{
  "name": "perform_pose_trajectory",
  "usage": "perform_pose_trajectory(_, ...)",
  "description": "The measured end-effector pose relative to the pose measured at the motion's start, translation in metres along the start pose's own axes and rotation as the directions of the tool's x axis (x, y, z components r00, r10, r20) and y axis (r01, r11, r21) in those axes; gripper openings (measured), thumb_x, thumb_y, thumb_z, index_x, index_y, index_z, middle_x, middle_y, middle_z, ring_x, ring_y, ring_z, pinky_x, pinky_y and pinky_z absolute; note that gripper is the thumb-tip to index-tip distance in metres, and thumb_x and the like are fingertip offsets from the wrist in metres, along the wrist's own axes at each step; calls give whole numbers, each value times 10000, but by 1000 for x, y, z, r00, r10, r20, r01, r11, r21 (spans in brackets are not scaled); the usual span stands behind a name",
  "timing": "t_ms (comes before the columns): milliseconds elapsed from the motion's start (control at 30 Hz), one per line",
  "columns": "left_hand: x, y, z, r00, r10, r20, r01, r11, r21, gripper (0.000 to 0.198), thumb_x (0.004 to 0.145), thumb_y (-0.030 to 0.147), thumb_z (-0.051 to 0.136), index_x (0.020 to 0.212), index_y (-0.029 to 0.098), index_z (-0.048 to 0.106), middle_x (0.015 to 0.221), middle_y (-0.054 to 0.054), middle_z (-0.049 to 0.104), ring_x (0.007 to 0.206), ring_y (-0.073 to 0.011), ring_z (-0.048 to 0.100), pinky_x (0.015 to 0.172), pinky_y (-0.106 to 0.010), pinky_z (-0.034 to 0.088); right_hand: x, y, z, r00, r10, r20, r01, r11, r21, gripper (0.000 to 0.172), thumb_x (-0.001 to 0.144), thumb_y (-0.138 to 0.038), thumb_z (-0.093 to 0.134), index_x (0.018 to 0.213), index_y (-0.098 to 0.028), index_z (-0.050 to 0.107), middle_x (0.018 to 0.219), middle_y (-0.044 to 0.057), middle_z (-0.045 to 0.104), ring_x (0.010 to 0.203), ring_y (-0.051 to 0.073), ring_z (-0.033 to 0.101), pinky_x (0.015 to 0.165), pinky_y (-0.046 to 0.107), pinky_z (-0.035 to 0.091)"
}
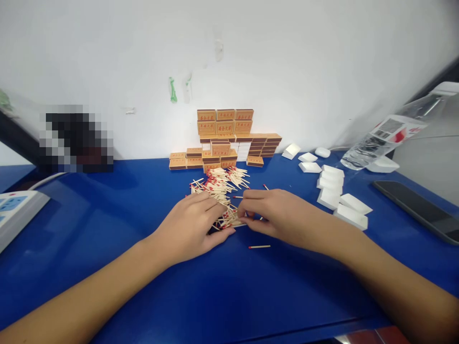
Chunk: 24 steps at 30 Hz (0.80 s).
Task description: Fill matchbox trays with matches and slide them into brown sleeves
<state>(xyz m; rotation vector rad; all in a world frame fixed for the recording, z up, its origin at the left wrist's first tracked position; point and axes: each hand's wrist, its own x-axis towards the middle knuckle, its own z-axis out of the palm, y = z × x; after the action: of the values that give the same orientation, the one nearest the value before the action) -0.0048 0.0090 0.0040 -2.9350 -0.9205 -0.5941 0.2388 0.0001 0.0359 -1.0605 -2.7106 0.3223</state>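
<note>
A loose heap of red-tipped matches [221, 185] lies on the blue table [107, 224]. My left hand [191, 220] rests on the near edge of the heap, fingers curled round a small bundle of matches. My right hand [272, 210] meets it from the right, fingertips pinched on the same bundle. One stray match [258, 247] lies alone just in front of my hands. Behind the heap, orange matchboxes [224, 138] are stacked against the white wall.
Several white inner trays [337, 191] lie scattered to the right. A dark phone [418, 208] sits at the right edge, with a clear plastic bag [385, 138] behind it. A white power strip [16, 210] is at the far left.
</note>
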Motion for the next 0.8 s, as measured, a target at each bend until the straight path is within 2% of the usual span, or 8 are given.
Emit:
perform_pose_trajectory(133, 1, 0, 1, 1000, 4, -7, -4, 1000, 9, 276, 997, 424, 631, 1034, 156, 685, 976, -74, 737, 920, -253, 678, 844, -410, 539, 2, 1, 5, 985, 48, -167, -43, 998, 34, 122, 1006, -157, 572, 1013, -173, 693, 948, 47, 660, 778, 165, 597, 682, 289, 422)
perform_pose_trajectory(200, 0, 0, 1, 1000, 14, -14, -14, 1000, 11, 274, 997, 419, 631, 1037, 153, 686, 988, -76, 739, 935, -258, 681, 845, -411, 541, 4, 6, 9, 973, 60, -222, -46, 997, 65, 210, 1041, -162, 501, 1131, -173, 690, 993, 68, 643, 845, 186, 604, 731, 305, 453)
perform_pose_trajectory(333, -2, 0, 2, 999, 45, -27, -45, 999, 5, 275, 1009, 413, 612, 1046, 155, 698, 996, -79, 732, 949, -256, 682, 876, -418, 545, 10, 17, 17, 990, -9, -142, 36, 981, 190, 393, 1066, -110, 380, 1338, -231, 637, 1061, 78, 603, 944, 198, 596, 822, 330, 493)
perform_pose_trajectory(467, -2, 1, 2, 999, 44, -24, -44, 999, 14, 302, 1013, 438, 599, 1032, 160, 715, 948, -85, 721, 907, -254, 678, 835, -415, 548, 12, 20, 20, 992, -73, -104, 98, 960, 262, 367, 1067, -109, 401, 1279, -230, 675, 1080, 75, 606, 1002, 193, 597, 885, 336, 496)
perform_pose_trajectory(633, -1, 2, 2, 997, 68, -36, -68, 998, 9, 311, 1016, 444, 597, 1077, 161, 709, 943, -69, 734, 903, -248, 677, 825, -404, 540, 14, 21, 20, 995, -34, -96, 56, 969, 242, 255, 1076, -189, 463, 1110, -197, 715, 1027, 71, 619, 930, 193, 605, 826, 336, 492)
perform_pose_trajectory(800, -1, 3, 1, 999, 45, -8, -45, 999, 13, 301, 1017, 445, 594, 1025, 163, 699, 921, -54, 730, 900, -247, 672, 805, -400, 527, 14, 28, 20, 996, -24, -82, 44, 970, 239, 179, 1048, -160, 524, 1025, -182, 701, 1016, 65, 624, 939, 192, 603, 843, 330, 482)
